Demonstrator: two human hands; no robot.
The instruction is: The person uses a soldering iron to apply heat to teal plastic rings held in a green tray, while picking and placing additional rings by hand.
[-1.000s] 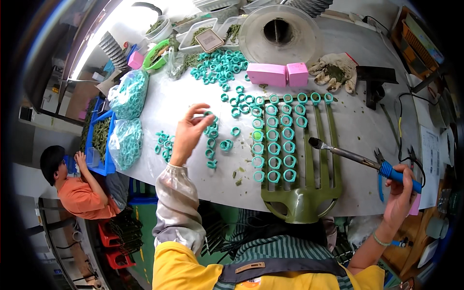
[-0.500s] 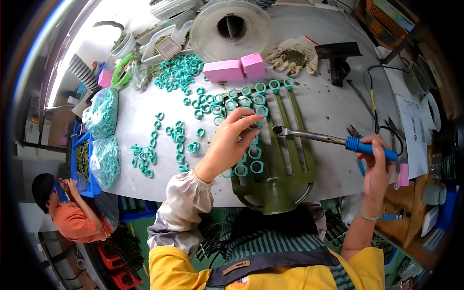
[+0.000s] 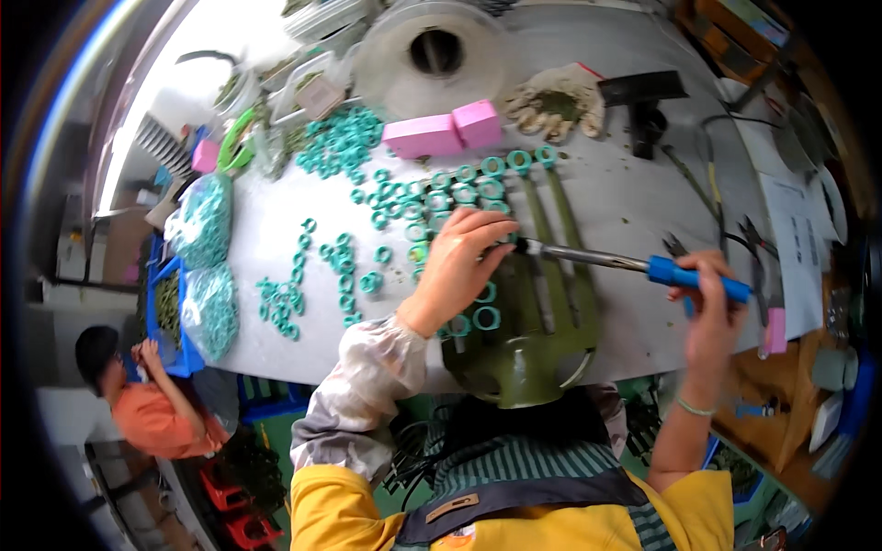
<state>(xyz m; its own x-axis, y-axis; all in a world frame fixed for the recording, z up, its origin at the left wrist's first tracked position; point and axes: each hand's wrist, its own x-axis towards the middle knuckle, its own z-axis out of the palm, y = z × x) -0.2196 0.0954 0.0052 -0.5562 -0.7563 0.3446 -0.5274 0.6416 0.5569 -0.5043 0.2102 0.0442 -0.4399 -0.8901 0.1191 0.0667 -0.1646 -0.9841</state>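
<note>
My right hand [image 3: 712,289] grips the blue handle of a long metal-shafted tool [image 3: 602,259], which looks like a soldering iron. Its tip reaches left to the fingers of my left hand [image 3: 464,262]. Those fingers are bent together over a dark green forked rack [image 3: 522,358] with long parallel prongs; whatever they pinch is hidden. Teal rings [image 3: 487,319] stand in rows along the rack's left prongs and far ends. My left hand covers part of these rows.
Loose teal rings [image 3: 340,142] lie left and far left, beside bagged rings [image 3: 209,312]. Pink blocks [image 3: 423,138], a work glove [image 3: 556,101], a black stand [image 3: 646,119] and pliers [image 3: 758,241] lie around. At lower left sits another person [image 3: 156,413] in orange.
My left hand has moved right, its fingers now meeting the tool's tip. The tool has shifted slightly left, and its tip is partly hidden by my fingers.
</note>
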